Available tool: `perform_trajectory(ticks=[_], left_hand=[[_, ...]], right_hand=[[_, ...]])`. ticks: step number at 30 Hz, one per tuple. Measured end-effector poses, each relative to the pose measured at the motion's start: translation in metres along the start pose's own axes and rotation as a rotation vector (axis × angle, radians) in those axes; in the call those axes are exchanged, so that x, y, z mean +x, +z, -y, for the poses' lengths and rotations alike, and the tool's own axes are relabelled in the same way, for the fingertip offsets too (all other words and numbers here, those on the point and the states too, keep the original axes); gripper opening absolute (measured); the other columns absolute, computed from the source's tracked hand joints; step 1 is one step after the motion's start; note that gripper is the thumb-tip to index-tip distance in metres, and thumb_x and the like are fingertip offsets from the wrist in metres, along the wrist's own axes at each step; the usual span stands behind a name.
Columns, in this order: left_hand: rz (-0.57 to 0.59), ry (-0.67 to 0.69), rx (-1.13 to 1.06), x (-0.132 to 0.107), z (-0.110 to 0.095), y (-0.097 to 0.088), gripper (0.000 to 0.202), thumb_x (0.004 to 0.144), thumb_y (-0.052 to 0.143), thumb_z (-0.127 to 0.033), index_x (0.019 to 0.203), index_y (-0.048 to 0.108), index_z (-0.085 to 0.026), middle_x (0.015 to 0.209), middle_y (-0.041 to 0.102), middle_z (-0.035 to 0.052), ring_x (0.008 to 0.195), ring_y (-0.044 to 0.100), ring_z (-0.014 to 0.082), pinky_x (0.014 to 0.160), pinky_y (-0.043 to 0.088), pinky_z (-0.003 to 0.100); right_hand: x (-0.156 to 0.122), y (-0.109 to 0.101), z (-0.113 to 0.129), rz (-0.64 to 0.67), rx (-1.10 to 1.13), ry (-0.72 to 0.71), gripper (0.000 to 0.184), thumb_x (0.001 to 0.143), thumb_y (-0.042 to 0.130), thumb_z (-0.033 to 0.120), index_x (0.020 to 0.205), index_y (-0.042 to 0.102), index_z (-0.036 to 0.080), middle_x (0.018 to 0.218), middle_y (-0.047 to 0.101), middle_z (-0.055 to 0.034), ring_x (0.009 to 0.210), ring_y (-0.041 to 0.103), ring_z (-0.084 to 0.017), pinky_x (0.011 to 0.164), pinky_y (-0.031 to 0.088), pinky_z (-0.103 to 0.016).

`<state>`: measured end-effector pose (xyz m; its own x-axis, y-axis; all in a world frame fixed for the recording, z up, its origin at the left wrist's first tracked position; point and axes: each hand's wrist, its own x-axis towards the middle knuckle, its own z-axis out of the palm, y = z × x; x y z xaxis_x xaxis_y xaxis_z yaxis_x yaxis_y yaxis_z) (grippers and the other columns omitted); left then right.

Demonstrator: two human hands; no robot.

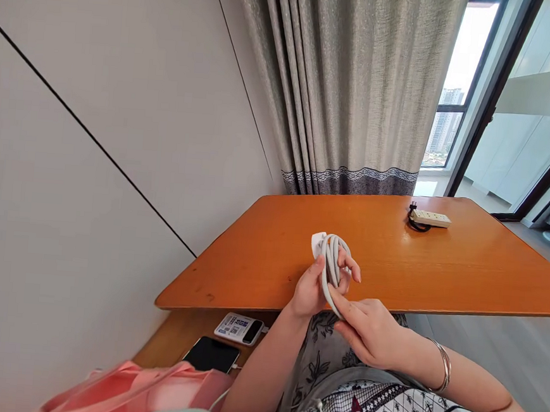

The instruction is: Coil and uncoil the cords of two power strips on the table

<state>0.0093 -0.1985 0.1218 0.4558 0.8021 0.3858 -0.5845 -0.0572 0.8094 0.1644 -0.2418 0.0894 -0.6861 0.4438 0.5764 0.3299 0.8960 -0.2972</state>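
A light grey cable (pixel 331 261) is wound into several loops over the near part of the orange-brown table. My left hand (pixel 310 288) is closed around these loops, with its fingertips showing on their right side. A white piece (pixel 317 242), perhaps a tag or a plug, sticks out behind the coil. My right hand (pixel 372 331), wearing a bangle, pinches the cable's lower stretch between thumb and fingers. Where the cable's ends lie is hidden by the hands.
The table (pixel 272 237) spreads before me, bearing a white power strip (pixel 430 218) with a black cord. At lower left lie a power bank (pixel 233 327), a dark phone (pixel 212 355) and a pink bag (pixel 165 388). A wall and curtain (pixel 360 92) stand beyond.
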Motion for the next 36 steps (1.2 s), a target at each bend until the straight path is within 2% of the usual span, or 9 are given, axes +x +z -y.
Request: perform_trajectory(ticks=[4, 7, 10, 13, 16, 19, 25, 30, 36], left_hand=[[-0.072, 0.075, -0.105, -0.003, -0.014, 0.002, 0.046, 0.084, 0.065, -0.059, 0.078, 0.042, -0.021, 0.06, 0.058, -0.0008, 0.04, 0.04, 0.0083, 0.042, 0.03, 0.02], [-0.132, 0.079, -0.203, -0.008, -0.025, 0.002, 0.042, 0.089, 0.062, -0.053, 0.075, 0.037, -0.022, 0.05, 0.05, -0.0048, 0.042, 0.046, 0.0114, 0.048, 0.043, 0.023], [-0.114, 0.066, -0.34, -0.018, -0.029, -0.004, 0.035, 0.098, 0.047, -0.05, 0.078, 0.036, -0.023, 0.038, 0.031, -0.0128, 0.028, 0.033, 0.0083, 0.049, 0.048, 0.022], [-0.036, 0.106, -0.42, -0.031, -0.025, -0.015, 0.034, 0.099, 0.043, -0.053, 0.081, 0.038, -0.025, 0.032, 0.017, -0.0176, 0.018, 0.013, 0.0064, 0.035, 0.04, 0.018], [0.092, 0.087, -0.417, -0.043, -0.014, -0.023, 0.038, 0.096, 0.045, -0.059, 0.079, 0.038, -0.027, 0.03, 0.018, -0.0172, 0.016, 0.008, 0.007, 0.026, 0.032, 0.019], [0.341, -0.059, -0.462, -0.051, -0.004, -0.026, 0.042, 0.091, 0.047, -0.066, 0.078, 0.04, -0.027, 0.029, 0.022, -0.0148, 0.016, 0.009, 0.0071, 0.023, 0.028, 0.02], [0.692, -0.408, -0.339, -0.064, -0.007, -0.038, 0.049, 0.074, 0.062, -0.073, 0.076, 0.047, -0.026, 0.033, 0.038, -0.0036, 0.019, 0.026, 0.0125, 0.024, 0.026, 0.026], [0.611, -0.438, -0.154, -0.06, -0.026, -0.032, 0.047, 0.075, 0.066, -0.069, 0.075, 0.051, -0.024, 0.039, 0.039, -0.0019, 0.024, 0.025, 0.0092, 0.026, 0.019, 0.025], [0.407, -0.431, 0.382, -0.017, -0.021, -0.014, 0.046, 0.089, 0.053, -0.066, 0.087, 0.048, -0.02, 0.053, 0.044, -0.0041, 0.038, 0.031, 0.0074, 0.034, 0.018, 0.021]], right_hand=[[-0.006, 0.001, -0.002, 0.249, 0.222, 0.017, 0.061, 0.102, 0.032, 0.031, 0.159, 0.018, 0.013, 0.086, 0.069, -0.0076, 0.067, 0.059, -0.02, 0.066, 0.048, -0.031], [-0.01, -0.005, -0.011, 0.337, 0.459, 0.099, 0.051, 0.104, 0.031, 0.034, 0.151, 0.04, 0.016, 0.088, 0.067, -0.0065, 0.071, 0.059, -0.017, 0.071, 0.05, -0.03], [-0.015, -0.017, -0.03, 0.411, 0.688, 0.243, 0.05, 0.104, 0.035, 0.046, 0.134, 0.061, 0.015, 0.068, 0.059, 0.0002, 0.058, 0.053, -0.012, 0.061, 0.047, -0.024], [-0.021, -0.037, -0.051, 0.453, 0.755, 0.395, 0.054, 0.1, 0.044, 0.055, 0.114, 0.072, 0.011, 0.056, 0.048, 0.0047, 0.05, 0.045, -0.009, 0.051, 0.039, -0.021], [-0.018, -0.061, -0.062, 0.449, 0.678, 0.431, 0.05, 0.096, 0.053, 0.056, 0.1, 0.074, 0.011, 0.061, 0.053, 0.0028, 0.053, 0.045, -0.009, 0.05, 0.037, -0.021], [-0.005, -0.082, -0.061, 0.466, 0.542, 0.407, 0.045, 0.094, 0.056, 0.055, 0.087, 0.072, 0.013, 0.066, 0.057, 0.001, 0.058, 0.044, -0.009, 0.053, 0.036, -0.022], [0.023, -0.099, -0.063, 0.551, 0.333, 0.416, 0.052, 0.085, 0.061, 0.065, 0.062, 0.058, 0.018, 0.054, 0.041, 0.0059, 0.052, 0.03, -0.008, 0.049, 0.024, -0.024], [0.027, -0.102, -0.089, 0.595, 0.164, 0.516, 0.052, 0.075, 0.069, 0.069, 0.064, 0.061, 0.019, 0.056, 0.049, 0.0037, 0.053, 0.038, -0.01, 0.052, 0.025, -0.026], [0.036, -0.091, -0.112, 0.258, -0.418, 0.702, 0.048, 0.09, 0.056, 0.063, 0.072, 0.066, 0.02, 0.076, 0.071, -0.0098, 0.073, 0.062, -0.022, 0.061, 0.03, -0.03]])
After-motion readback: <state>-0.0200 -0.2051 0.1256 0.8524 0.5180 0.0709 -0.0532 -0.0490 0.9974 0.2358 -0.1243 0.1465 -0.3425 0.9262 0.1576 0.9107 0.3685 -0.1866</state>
